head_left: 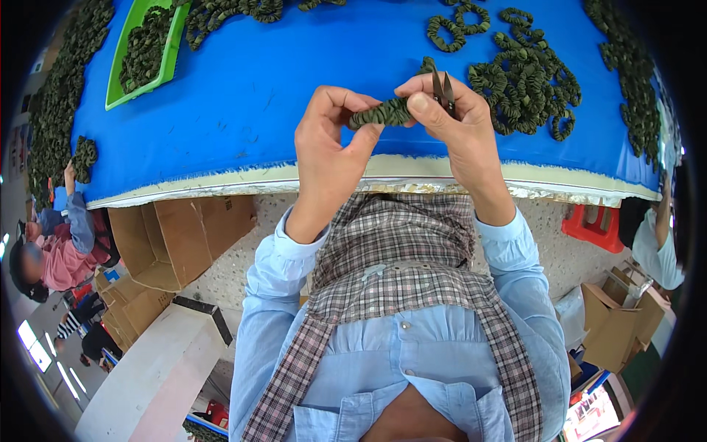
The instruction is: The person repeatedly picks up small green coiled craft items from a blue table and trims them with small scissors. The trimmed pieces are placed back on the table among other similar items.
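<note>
A dark green ruffled scrunchie (381, 114) is stretched between my two hands above the near part of the blue table cover. My left hand (324, 144) pinches one end of it between thumb and fingers. At its other end, my right hand (465, 131) has thumb and forefinger closed by the fabric. Small dark scissors (444, 90) are also tucked in my right hand, their blades pointing away from me and a little apart. Their handles are hidden in my palm. Right beyond my right hand, a heap of similar scrunchies (526, 85) lies on the cover.
A bright green tray (174, 50) with dark green pieces stands at the far left. Long piles of scrunchies line both sides of the blue table (221, 110). Cardboard boxes (173, 236) and a red stool (591, 227) are below the edge. Other people sit left and right.
</note>
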The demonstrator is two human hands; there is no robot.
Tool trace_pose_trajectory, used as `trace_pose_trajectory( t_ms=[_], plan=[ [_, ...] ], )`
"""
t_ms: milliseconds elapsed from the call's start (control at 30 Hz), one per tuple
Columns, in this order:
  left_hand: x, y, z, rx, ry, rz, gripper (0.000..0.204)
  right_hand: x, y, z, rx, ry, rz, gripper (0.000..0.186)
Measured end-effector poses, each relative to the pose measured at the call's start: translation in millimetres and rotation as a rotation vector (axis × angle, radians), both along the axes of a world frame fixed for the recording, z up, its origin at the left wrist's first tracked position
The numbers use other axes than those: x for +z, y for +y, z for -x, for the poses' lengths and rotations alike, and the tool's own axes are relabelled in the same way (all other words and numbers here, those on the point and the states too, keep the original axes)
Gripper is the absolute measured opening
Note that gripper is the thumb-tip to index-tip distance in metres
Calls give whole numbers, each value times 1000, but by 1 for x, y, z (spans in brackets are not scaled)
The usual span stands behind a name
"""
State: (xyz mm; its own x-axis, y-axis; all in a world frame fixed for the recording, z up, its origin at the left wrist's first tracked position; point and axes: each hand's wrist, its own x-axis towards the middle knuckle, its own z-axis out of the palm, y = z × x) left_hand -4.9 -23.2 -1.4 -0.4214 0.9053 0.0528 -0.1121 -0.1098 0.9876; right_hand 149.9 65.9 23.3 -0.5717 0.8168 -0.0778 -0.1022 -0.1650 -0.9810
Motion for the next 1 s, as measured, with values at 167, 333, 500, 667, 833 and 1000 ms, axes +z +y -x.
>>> trace_pose_trajectory(
  t_ms=[167,333,500,667,833,1000],
  plan=[
    [-8,-3,-2,105,119,-149,30,-6,-2,-3,4,-123,-81,20],
    [-16,-4,2,71,223,-201,34,-5,-2,-2,12,-121,-80,20],
    [-21,7,8,95,411,-133,36,3,5,-4,-26,-125,-118,21],
    [-42,28,80,336,1077,44,57,17,68,-55,-182,-327,-308,22],
    [-72,26,104,238,1465,316,73,6,94,-64,-479,-848,-1071,25],
    [-49,12,58,-12,1491,228,76,-21,35,14,-168,-688,-1203,40]
  ],
)
